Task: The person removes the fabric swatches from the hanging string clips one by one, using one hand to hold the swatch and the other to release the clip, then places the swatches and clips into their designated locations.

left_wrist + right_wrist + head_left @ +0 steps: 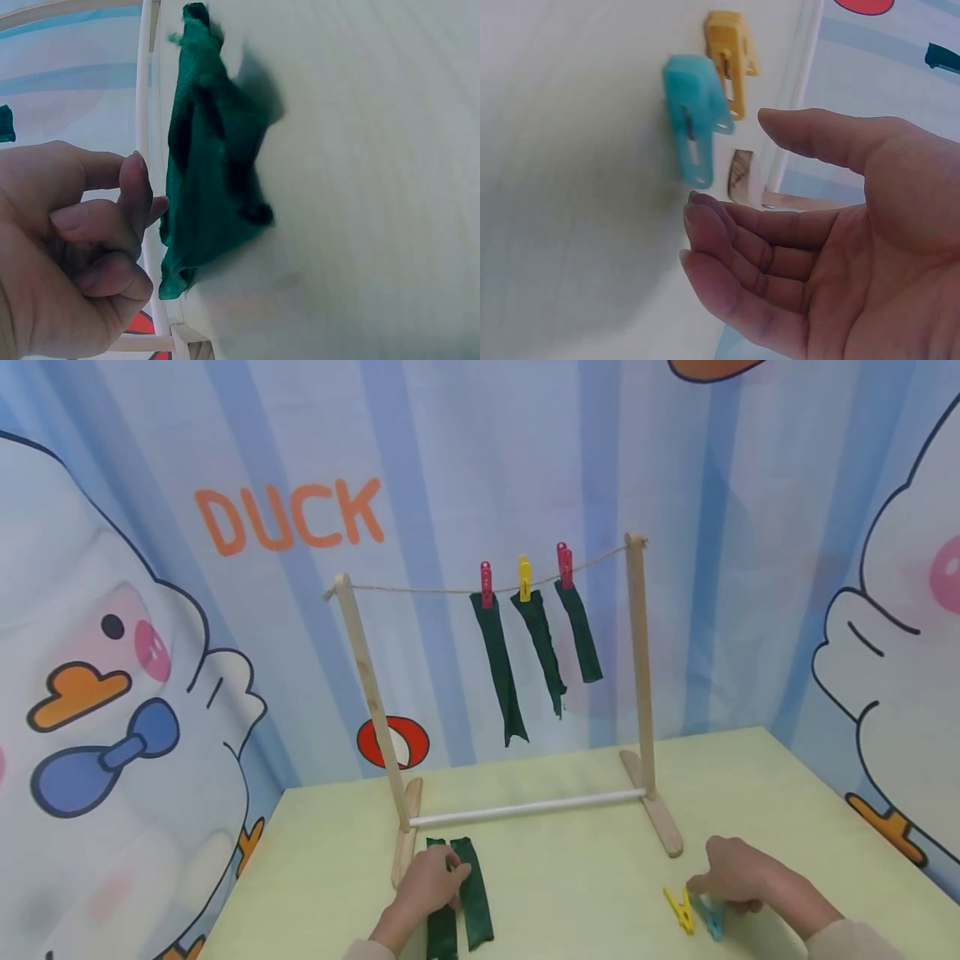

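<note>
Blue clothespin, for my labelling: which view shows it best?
Right wrist: the blue clothespin appears large and uncovered. The head view shows it small, near the right hand; the left wrist view lacks it.

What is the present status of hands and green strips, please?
Left hand at two green strips, grip unclear. Right hand open, near blue clothespin. No obstruction seen.
</note>
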`<state>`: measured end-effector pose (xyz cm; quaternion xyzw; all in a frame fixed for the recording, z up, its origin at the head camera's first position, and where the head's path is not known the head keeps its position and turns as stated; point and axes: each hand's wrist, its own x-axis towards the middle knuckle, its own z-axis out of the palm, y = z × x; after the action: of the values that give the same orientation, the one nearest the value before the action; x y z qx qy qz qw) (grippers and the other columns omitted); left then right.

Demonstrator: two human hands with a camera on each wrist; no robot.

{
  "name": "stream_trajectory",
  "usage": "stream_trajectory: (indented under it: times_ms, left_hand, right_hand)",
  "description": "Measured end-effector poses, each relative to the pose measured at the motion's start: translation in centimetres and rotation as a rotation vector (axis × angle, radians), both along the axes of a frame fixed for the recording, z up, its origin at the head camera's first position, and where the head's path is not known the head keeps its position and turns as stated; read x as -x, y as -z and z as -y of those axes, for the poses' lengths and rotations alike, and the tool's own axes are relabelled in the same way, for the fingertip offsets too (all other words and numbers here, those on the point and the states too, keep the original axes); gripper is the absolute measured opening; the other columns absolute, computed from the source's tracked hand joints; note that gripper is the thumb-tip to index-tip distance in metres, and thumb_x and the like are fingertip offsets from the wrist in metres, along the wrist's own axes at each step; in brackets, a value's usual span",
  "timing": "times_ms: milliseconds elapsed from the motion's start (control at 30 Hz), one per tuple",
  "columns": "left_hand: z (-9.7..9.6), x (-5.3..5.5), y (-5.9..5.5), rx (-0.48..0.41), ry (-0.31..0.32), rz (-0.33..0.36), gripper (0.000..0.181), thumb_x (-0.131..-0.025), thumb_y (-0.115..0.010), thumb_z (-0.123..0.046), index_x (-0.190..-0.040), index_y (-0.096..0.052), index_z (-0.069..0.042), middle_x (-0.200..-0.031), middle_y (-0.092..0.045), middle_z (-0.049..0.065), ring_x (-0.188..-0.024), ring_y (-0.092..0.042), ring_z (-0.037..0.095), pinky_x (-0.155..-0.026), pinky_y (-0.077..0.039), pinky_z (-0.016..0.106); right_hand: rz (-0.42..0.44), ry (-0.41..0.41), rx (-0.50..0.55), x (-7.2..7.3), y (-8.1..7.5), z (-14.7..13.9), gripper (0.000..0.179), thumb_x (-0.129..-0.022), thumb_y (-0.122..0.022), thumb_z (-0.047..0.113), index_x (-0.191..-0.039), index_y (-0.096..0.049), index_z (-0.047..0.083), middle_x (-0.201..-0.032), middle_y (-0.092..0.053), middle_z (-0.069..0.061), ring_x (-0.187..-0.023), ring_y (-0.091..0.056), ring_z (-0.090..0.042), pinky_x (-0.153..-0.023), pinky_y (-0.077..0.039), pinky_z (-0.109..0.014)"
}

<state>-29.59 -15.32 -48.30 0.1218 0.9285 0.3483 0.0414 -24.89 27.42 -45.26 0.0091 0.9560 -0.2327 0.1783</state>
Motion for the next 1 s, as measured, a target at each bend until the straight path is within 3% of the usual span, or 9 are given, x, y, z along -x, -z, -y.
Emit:
stream_trajectory:
  times_ms: [100, 300, 533, 633, 733, 1000]
  left_hand:
    - [0.1, 0.2, -0.3, 0.004, -0.012, -0.026, 0.020, -0.097, -0.066, -0.018, -0.097, -0.067, 0.001, -0.054, -0.061, 0.001, -0.050, -0.063, 0.017, -0.062, -0.052, 0.035]
    - [0.3, 0.9, -0.8, -0.018, -0.027, -0.070, 0.018, -0.097, -0.064, -0.019, -0.098, -0.066, -0.001, -0.054, -0.061, 0.000, -0.048, -0.059, 0.017, -0.050, -0.045, 0.031]
    - [-0.2, 1.6, -1.9, -0.059, -0.081, -0.123, 0.016, -0.098, -0.063, -0.019, -0.098, -0.068, -0.004, -0.058, -0.059, -0.003, -0.048, -0.051, 0.014, -0.045, -0.039, 0.028]
    - [-0.3, 1.7, -2.3, -0.084, -0.086, -0.135, 0.018, -0.098, -0.062, -0.019, -0.100, -0.068, -0.002, -0.059, -0.060, -0.002, -0.048, -0.052, 0.014, -0.044, -0.040, 0.028]
    - [-0.4, 2.0, -2.7, -0.119, -0.091, -0.147, 0.018, -0.098, -0.061, -0.019, -0.101, -0.069, -0.002, -0.064, -0.063, 0.001, -0.051, -0.054, 0.014, -0.045, -0.042, 0.028]
    - [-0.3, 3.2, -3.9, -0.244, -0.025, -0.203, 0.023, -0.099, -0.064, -0.020, -0.117, -0.065, -0.006, -0.096, -0.068, 0.007, -0.068, -0.058, 0.016, -0.060, -0.052, 0.030]
  right_hand:
    - [-0.035, -0.016, 0.025, -0.1, -0.7, -0.2, 0.033, -0.091, -0.072, 0.029, -0.080, -0.053, 0.004, -0.056, -0.051, -0.002, -0.046, -0.046, -0.011, -0.045, -0.041, -0.023]
    - [-0.116, -0.079, 0.059, 0.5, -2.4, 0.2, 0.037, -0.092, -0.071, 0.025, -0.063, -0.057, 0.007, -0.048, -0.045, 0.001, -0.041, -0.039, -0.010, -0.043, -0.036, -0.024]
    - [-0.360, -0.120, 0.108, 1.3, -4.9, 2.4, 0.049, -0.093, -0.064, 0.016, -0.051, -0.040, 0.018, -0.045, -0.026, 0.010, -0.043, -0.022, -0.006, -0.044, -0.022, -0.023]
    - [-0.438, -0.117, 0.132, 1.7, -5.7, 3.2, 0.036, -0.095, -0.063, 0.015, -0.060, -0.056, 0.009, -0.050, -0.038, 0.007, -0.045, -0.027, -0.009, -0.045, -0.027, -0.025]
    - [-0.512, -0.115, 0.150, 2.1, -6.7, 4.0, 0.021, -0.096, -0.062, 0.014, -0.082, -0.069, -0.001, -0.062, -0.056, 0.001, -0.049, -0.041, -0.012, -0.047, -0.037, -0.029]
    - [-0.738, -0.134, 0.227, 2.9, -9.0, 6.4, 0.019, -0.097, -0.062, 0.013, -0.102, -0.072, -0.002, -0.088, -0.070, -0.005, -0.071, -0.061, -0.016, -0.063, -0.052, -0.035]
